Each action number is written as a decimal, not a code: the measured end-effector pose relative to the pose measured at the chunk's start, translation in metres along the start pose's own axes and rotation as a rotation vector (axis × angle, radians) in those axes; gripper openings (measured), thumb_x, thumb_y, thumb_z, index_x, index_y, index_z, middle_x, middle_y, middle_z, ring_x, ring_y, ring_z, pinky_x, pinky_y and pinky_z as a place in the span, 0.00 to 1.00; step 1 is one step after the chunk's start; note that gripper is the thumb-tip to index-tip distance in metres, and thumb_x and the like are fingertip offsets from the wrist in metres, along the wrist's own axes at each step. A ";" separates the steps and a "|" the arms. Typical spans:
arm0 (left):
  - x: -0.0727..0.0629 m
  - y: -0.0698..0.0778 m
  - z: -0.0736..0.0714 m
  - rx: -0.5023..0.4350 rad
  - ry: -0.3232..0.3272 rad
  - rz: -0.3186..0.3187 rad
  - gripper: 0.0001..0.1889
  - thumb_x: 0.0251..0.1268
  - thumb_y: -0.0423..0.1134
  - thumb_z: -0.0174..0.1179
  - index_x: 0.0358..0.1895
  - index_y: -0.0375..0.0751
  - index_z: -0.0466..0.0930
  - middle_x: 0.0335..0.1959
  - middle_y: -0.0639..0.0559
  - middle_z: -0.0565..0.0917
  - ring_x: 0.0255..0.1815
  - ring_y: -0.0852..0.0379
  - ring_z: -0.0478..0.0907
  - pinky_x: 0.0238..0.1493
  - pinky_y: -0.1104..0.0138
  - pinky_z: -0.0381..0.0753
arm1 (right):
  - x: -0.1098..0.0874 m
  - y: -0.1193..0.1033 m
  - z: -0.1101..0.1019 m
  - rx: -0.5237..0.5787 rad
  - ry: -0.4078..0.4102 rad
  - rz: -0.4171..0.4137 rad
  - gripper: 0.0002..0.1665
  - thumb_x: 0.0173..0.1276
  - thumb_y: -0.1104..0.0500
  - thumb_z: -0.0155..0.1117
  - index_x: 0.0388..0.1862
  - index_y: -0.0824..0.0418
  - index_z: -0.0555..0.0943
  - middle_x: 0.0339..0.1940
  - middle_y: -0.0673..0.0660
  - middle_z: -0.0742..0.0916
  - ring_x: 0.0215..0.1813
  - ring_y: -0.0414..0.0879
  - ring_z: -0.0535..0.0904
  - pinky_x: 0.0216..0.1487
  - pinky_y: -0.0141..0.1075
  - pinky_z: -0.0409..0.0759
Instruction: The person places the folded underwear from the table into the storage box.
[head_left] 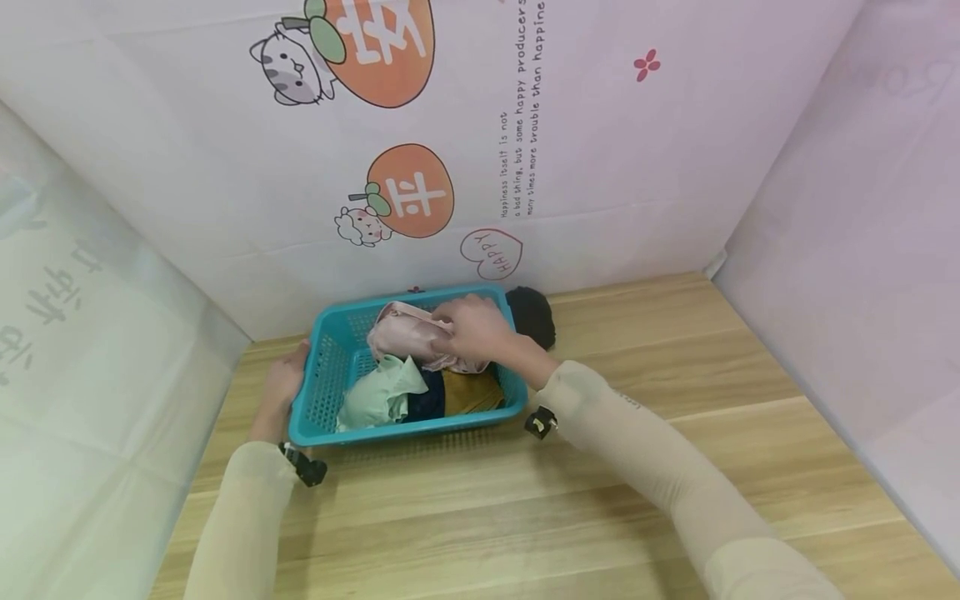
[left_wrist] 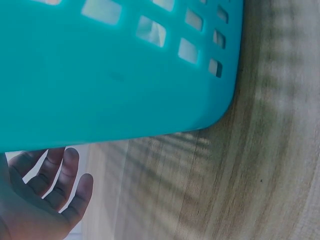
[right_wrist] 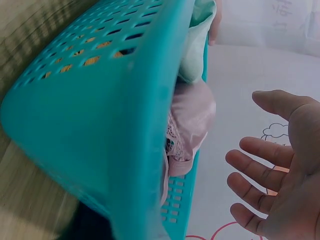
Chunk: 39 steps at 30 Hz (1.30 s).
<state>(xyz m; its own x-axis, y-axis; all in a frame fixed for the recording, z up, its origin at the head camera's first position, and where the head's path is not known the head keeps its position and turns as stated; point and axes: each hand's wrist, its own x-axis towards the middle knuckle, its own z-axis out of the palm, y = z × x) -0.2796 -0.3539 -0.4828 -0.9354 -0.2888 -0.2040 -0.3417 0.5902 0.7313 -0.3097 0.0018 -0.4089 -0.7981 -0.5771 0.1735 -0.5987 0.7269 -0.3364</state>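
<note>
A turquoise plastic basket (head_left: 408, 427) with perforated walls holds several folded or bundled garments. Inside it, a pale pink lace-trimmed bra (head_left: 405, 335) lies at the back, and a mint-green cloth garment (head_left: 378, 396) is bunched at the front left. My right hand (head_left: 476, 329) is over the pink bra; the right wrist view shows its fingers spread, apart from the cloth, with nothing in them. At the basket's left end is my left hand (head_left: 285, 379), touching the outer side by the rim. Its fingers (left_wrist: 67, 182) are loosely bent in the left wrist view, and the thumb is hidden.
Navy cloth (head_left: 426, 396) and mustard-brown cloth (head_left: 472, 392) lie at the basket's front right. A black rounded item (head_left: 532, 317) sits just outside its right end. The wooden tabletop (head_left: 420, 525) is bounded by a printed white back sheet (head_left: 600, 167) and side sheets.
</note>
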 end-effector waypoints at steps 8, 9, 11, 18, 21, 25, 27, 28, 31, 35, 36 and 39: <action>0.001 -0.001 0.001 -0.014 0.006 0.001 0.45 0.73 0.72 0.26 0.69 0.37 0.70 0.52 0.36 0.76 0.53 0.43 0.74 0.46 0.59 0.73 | -0.002 0.010 -0.004 0.048 -0.002 0.004 0.28 0.67 0.41 0.67 0.60 0.54 0.83 0.53 0.52 0.89 0.52 0.51 0.83 0.52 0.49 0.81; 0.001 -0.001 0.001 -0.016 0.012 0.001 0.45 0.74 0.72 0.26 0.67 0.36 0.72 0.49 0.38 0.76 0.50 0.45 0.74 0.45 0.60 0.72 | -0.002 0.011 -0.005 0.047 0.001 0.008 0.28 0.67 0.41 0.67 0.60 0.54 0.83 0.53 0.52 0.89 0.53 0.50 0.83 0.53 0.48 0.81; 0.002 -0.001 0.001 -0.017 0.020 0.005 0.43 0.75 0.71 0.27 0.63 0.35 0.74 0.44 0.41 0.76 0.45 0.48 0.74 0.42 0.62 0.72 | -0.003 0.013 -0.006 0.046 0.006 0.014 0.29 0.67 0.41 0.68 0.60 0.55 0.82 0.54 0.53 0.88 0.55 0.50 0.83 0.55 0.47 0.82; 0.003 -0.001 0.000 0.002 0.027 0.025 0.37 0.76 0.69 0.28 0.38 0.41 0.76 0.29 0.50 0.73 0.33 0.54 0.74 0.35 0.65 0.74 | -0.006 0.018 -0.011 0.071 0.026 0.007 0.27 0.68 0.45 0.67 0.60 0.58 0.82 0.55 0.55 0.88 0.56 0.49 0.84 0.55 0.46 0.83; 0.003 -0.002 0.000 0.022 0.027 0.034 0.35 0.75 0.71 0.27 0.27 0.46 0.71 0.23 0.52 0.71 0.30 0.54 0.73 0.33 0.65 0.75 | -0.008 0.020 -0.013 0.076 0.018 0.014 0.28 0.68 0.44 0.67 0.61 0.57 0.82 0.56 0.55 0.88 0.58 0.49 0.83 0.57 0.46 0.82; 0.003 -0.003 0.000 0.018 0.028 0.038 0.35 0.73 0.73 0.27 0.23 0.49 0.67 0.21 0.53 0.68 0.29 0.53 0.72 0.33 0.64 0.74 | -0.008 0.022 -0.013 0.074 0.017 0.036 0.28 0.69 0.43 0.66 0.62 0.56 0.81 0.58 0.54 0.87 0.59 0.49 0.83 0.59 0.46 0.81; 0.003 -0.003 0.000 0.004 0.028 0.035 0.34 0.73 0.72 0.28 0.22 0.49 0.65 0.20 0.54 0.67 0.29 0.53 0.71 0.34 0.64 0.73 | -0.007 0.024 -0.013 0.070 0.023 0.046 0.28 0.68 0.43 0.66 0.62 0.56 0.81 0.58 0.54 0.87 0.59 0.49 0.83 0.59 0.46 0.81; 0.003 -0.003 0.000 -0.006 0.028 0.034 0.34 0.74 0.72 0.29 0.22 0.49 0.65 0.20 0.54 0.67 0.29 0.53 0.71 0.34 0.63 0.73 | -0.007 0.025 -0.013 0.069 0.025 0.049 0.28 0.68 0.43 0.66 0.62 0.56 0.81 0.58 0.54 0.87 0.59 0.49 0.83 0.59 0.46 0.81; 0.004 -0.003 0.000 -0.017 0.027 0.031 0.33 0.75 0.71 0.30 0.21 0.49 0.64 0.19 0.55 0.66 0.28 0.52 0.70 0.34 0.63 0.72 | -0.007 0.027 -0.015 0.068 0.033 0.055 0.28 0.68 0.43 0.67 0.61 0.56 0.82 0.58 0.55 0.87 0.59 0.48 0.83 0.60 0.46 0.80; 0.004 -0.003 0.001 -0.017 0.023 0.024 0.33 0.74 0.72 0.29 0.23 0.49 0.64 0.20 0.54 0.66 0.29 0.52 0.70 0.34 0.63 0.72 | -0.007 0.031 -0.016 0.065 0.039 0.062 0.28 0.68 0.42 0.67 0.61 0.56 0.82 0.57 0.55 0.87 0.60 0.49 0.83 0.60 0.46 0.80; 0.004 -0.004 0.001 -0.016 0.024 0.023 0.34 0.74 0.72 0.29 0.23 0.48 0.64 0.20 0.54 0.66 0.29 0.52 0.70 0.34 0.63 0.72 | -0.007 0.032 -0.016 0.062 0.041 0.064 0.28 0.68 0.42 0.66 0.61 0.55 0.82 0.57 0.55 0.87 0.60 0.49 0.83 0.60 0.46 0.80; 0.005 -0.004 0.001 -0.013 0.023 0.019 0.34 0.73 0.73 0.29 0.24 0.48 0.65 0.22 0.53 0.68 0.30 0.52 0.72 0.35 0.63 0.73 | -0.008 0.035 -0.017 0.053 0.045 0.069 0.30 0.68 0.40 0.66 0.61 0.56 0.82 0.58 0.55 0.87 0.61 0.50 0.82 0.61 0.46 0.79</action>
<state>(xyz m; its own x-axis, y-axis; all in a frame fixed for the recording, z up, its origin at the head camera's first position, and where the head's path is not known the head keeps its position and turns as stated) -0.2829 -0.3570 -0.4876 -0.9394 -0.2951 -0.1746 -0.3223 0.5859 0.7436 -0.3253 0.0388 -0.4061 -0.8403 -0.5082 0.1888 -0.5387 0.7430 -0.3972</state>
